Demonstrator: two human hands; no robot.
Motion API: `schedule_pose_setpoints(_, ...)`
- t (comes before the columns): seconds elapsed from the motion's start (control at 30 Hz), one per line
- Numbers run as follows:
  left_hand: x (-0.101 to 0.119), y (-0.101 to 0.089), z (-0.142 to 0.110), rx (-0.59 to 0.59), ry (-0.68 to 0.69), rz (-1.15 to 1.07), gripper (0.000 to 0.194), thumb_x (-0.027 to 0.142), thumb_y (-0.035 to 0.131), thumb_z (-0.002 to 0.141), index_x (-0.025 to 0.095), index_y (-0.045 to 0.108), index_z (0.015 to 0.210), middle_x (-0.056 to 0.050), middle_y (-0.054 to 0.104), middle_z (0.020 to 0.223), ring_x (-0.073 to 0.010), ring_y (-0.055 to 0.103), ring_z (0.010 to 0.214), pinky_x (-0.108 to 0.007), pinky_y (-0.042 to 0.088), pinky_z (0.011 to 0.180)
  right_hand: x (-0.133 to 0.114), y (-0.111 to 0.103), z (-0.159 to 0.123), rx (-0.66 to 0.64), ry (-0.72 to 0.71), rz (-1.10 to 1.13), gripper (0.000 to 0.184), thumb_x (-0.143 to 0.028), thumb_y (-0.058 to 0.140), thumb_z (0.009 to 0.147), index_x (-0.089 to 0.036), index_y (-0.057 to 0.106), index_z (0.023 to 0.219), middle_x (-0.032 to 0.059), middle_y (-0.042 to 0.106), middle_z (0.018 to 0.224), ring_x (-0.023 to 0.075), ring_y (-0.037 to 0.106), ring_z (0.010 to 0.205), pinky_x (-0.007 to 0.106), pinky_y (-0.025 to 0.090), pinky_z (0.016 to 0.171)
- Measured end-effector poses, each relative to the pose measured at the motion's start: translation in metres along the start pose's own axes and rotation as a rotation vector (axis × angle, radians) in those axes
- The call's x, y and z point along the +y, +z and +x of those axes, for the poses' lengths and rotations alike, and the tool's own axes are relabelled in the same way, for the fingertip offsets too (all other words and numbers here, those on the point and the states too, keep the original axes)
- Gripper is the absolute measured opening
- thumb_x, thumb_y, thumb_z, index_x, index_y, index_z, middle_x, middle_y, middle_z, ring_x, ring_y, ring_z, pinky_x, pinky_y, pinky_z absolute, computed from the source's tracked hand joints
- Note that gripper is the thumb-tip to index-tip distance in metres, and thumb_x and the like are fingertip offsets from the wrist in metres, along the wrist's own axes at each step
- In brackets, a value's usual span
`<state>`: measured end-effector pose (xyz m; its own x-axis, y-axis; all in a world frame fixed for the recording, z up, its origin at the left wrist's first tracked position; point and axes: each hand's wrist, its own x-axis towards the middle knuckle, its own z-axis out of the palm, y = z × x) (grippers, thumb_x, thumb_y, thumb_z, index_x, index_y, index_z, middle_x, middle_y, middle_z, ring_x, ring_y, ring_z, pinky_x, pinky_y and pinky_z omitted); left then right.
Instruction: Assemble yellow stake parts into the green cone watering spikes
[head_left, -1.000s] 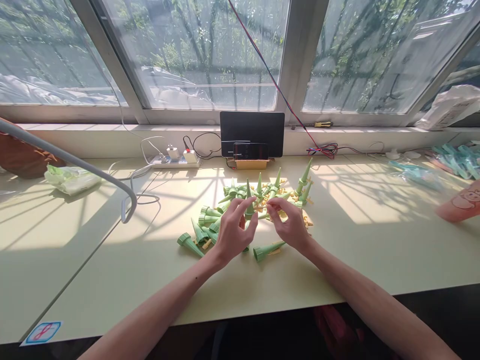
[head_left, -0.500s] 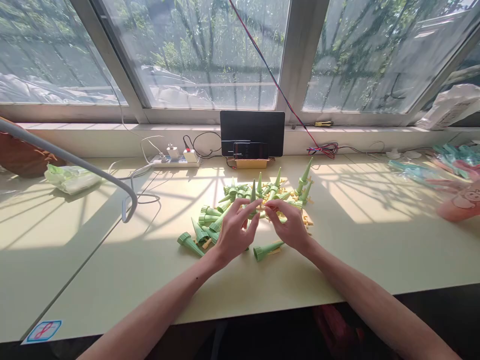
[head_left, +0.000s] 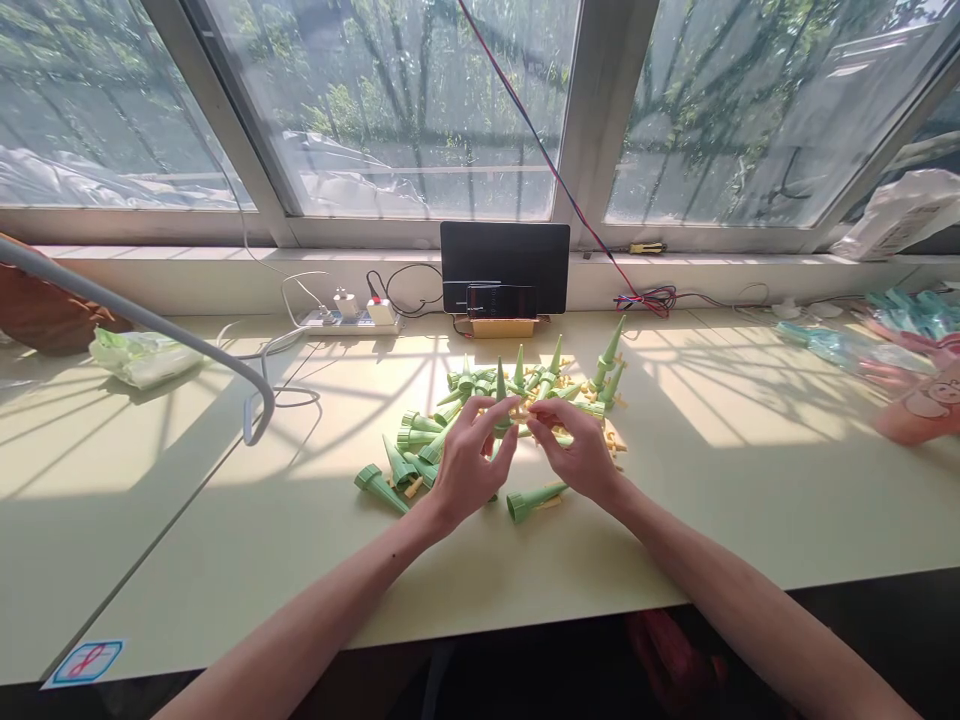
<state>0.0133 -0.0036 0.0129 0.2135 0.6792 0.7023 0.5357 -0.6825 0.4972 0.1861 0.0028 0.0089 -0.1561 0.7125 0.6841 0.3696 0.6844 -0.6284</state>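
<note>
Green spikes (head_left: 420,432) lie in a loose heap on the wide pale table (head_left: 750,490), near its middle, and several of them at the far side stand with the point up. From where I stand, the two hands come over the near part of this heap. The left hand (head_left: 469,468) holds one upright spike (head_left: 501,380), its fingers curved narrowly around the lower part, so the base is hidden from me. The right hand (head_left: 583,452) is just beside it, with thumb and forefinger brought together in a narrow pinch. Between the two sets of fingertips I see a small yellow part (head_left: 519,410); the right hand seems to grip its end, but I cannot tell if it already sits in the spike. In my judgement, the step in hand is the joining or adjusting of this yellow part at the side of the spike. The next move, I think, calls for a steady left hand, and from the right a straight, small push or turn, because a crooked part could slip or jam.
</note>
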Motion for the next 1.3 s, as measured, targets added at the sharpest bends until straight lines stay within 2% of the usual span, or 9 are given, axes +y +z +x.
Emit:
schedule_pose_setpoints(0.23,0.0028,-0.0013,0.0012,-0.019,-0.028,-0.022,0.037,0.021,0.062,0.085,0.023,0.059,0.121,-0.002,0.056,0.100,-0.0017,0.045,0.051,-0.019,0.044,0.049,0.0004,0.0000,-0.0007,0.005,-0.014,0.000,0.011,-0.022,0.057,0.092,-0.022,0.061,0.102,0.0034,0.066,0.088,0.0155,0.065,0.075,0.032,0.057,0.074)
schedule_pose_setpoints(0.47,0.0003,0.0006,-0.0009,-0.020,-0.002,0.034,0.035,0.017,0.059,0.087,0.024,0.058,0.122,-0.004,0.055,0.104,-0.0011,0.043,0.051,-0.019,0.044,0.051,0.0021,0.0010,-0.0006,-0.040,0.003,0.009,0.010,-0.023,0.055,0.093,-0.022,0.061,0.101,0.0041,0.065,0.089,0.0148,0.062,0.073,0.030,0.055,0.066)
schedule_pose_setpoints(0.77,-0.0017,0.0022,-0.0025,-0.014,0.007,0.067,0.034,0.019,0.058,0.090,0.024,0.057,0.123,-0.004,0.053,0.106,-0.0019,0.044,0.052,-0.020,0.044,0.052,0.0009,0.0011,-0.0005,-0.034,0.031,-0.022,0.009,-0.026,0.054,0.094,-0.020,0.061,0.097,0.0028,0.063,0.083,0.0138,0.058,0.069,0.027,0.052,0.063)
schedule_pose_setpoints(1.3,-0.0033,0.0039,-0.0049,-0.057,0.009,0.080,0.036,0.018,0.056,0.091,0.025,0.056,0.126,-0.006,0.053,0.107,-0.0039,0.046,0.056,-0.021,0.045,0.054,0.0033,0.0014,0.0009,-0.108,0.084,-0.057,0.023,-0.030,0.047,0.097,-0.019,0.055,0.078,-0.0014,0.052,0.065,0.0114,0.045,0.058,0.025,0.037,0.056)
